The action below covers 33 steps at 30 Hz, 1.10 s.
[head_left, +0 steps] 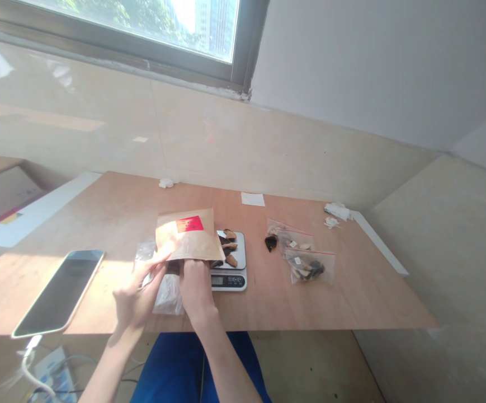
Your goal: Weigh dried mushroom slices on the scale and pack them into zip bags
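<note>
My left hand [136, 294] pinches the lower left edge of a brown paper pouch [188, 235] with a red label, its fingers closed on the paper. My right hand [194, 285] reaches into the pouch's open bottom end, and its fingertips are hidden inside. The pouch lies tilted over a small digital kitchen scale [230, 271]. Several brown and dark dried pieces [229, 246] rest on the scale's platform beside the pouch. Empty clear plastic bags [167, 294] lie under my hands.
A phone [60, 291] lies face up at the table's left front, with a white cable below it. Three clear zip bags [305, 260] with dried pieces sit right of the scale. Paper scraps [253, 198] and white wads [337, 212] lie farther back. A white board [37, 210] borders the left edge.
</note>
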Motion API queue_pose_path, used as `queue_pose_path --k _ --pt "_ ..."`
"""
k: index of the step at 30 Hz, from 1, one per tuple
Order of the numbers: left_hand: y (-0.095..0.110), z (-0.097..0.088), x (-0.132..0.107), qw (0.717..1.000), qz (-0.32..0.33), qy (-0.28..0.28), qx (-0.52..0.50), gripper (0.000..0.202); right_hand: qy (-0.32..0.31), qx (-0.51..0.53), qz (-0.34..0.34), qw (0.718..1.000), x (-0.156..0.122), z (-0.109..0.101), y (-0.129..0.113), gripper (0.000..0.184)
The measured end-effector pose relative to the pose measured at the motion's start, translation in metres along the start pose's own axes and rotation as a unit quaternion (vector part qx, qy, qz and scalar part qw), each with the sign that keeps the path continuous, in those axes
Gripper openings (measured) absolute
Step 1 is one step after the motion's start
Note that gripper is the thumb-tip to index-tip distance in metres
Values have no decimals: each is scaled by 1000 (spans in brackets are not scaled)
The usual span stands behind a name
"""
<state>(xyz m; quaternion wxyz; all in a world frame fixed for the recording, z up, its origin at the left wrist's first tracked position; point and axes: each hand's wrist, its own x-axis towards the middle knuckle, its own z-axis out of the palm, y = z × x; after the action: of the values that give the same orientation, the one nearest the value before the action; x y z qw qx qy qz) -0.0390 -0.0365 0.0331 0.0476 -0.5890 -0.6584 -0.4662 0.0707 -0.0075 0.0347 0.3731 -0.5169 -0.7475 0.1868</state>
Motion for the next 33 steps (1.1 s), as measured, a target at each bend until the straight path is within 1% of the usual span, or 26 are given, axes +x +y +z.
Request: queue_pose_path --k 2,3,5,7,9,11,13,15,17,18,20,21,23,24,25,26,27,29,30,31,32,33 --pt "4 1 4 1000 -5 6 2 30 28 20 6 999 -14 -15 -7 33" --pt "7 1 8 1000 -6 12 -3 29 43 45 -3 998 -22 -22 -10 32" --pt "13 4 15 999 1 21 -30 27 76 111 -27 991 -37 -35 -12 30" --pt "19 7 23 997 11 19 -69 25 106 163 -22 981 -52 -47 -10 27" --pt "25 10 28 995 8 13 -96 23 124 190 8 974 -63 -57 -5 25" --pt "30 10 28 994 -6 12 -108 22 136 214 54 966 -71 -64 3 22" --pt "34 9 27 992 -34 8 -118 22 149 249 111 951 -75 -69 16 19" --pt "37 9 29 987 -82 -6 -139 22 161 284 159 932 -77 -73 31 21" --pt "38 11 40 971 -142 -22 -189 22 165 294 189 922 -77 -78 50 24" --pt "38 14 49 959 -171 -25 -225 21 165 288 199 922 -77 -80 60 26" --pt "37 23 75 929 -214 -19 -301 20 168 256 212 928 -77 -83 80 26" --pt "37 28 90 913 -233 -4 -335 23 173 234 216 932 -77 -84 90 27" --pt "37 37 119 877 -288 60 -380 35 192 183 221 939 -80 -84 111 27" --pt "38 40 131 870 -305 95 -376 41 200 157 218 942 -82 -84 120 27" --pt "38 43 139 874 -306 119 -358 44 205 132 214 946 -84 -83 128 26" --pt "39 44 143 887 -290 138 -333 43 206 107 208 950 -86 -83 136 26" --pt "40 45 142 905 -259 151 -303 42 202 84 202 955 -88 -82 142 26" --pt "40 46 128 939 -180 150 -254 40 192 41 193 961 -92 -82 150 25" --pt "40 46 115 951 -145 128 -242 39 189 20 189 964 -94 -82 152 25" --pt "40 47 100 959 -119 95 -240 36 187 1 184 965 -95 -82 153 24" --pt "39 49 83 965 -95 32 -242 30 187 -16 177 966 -96 -82 153 24" --pt "38 51 66 967 -80 -17 -240 25 188 -31 171 967 -97 -82 153 23"
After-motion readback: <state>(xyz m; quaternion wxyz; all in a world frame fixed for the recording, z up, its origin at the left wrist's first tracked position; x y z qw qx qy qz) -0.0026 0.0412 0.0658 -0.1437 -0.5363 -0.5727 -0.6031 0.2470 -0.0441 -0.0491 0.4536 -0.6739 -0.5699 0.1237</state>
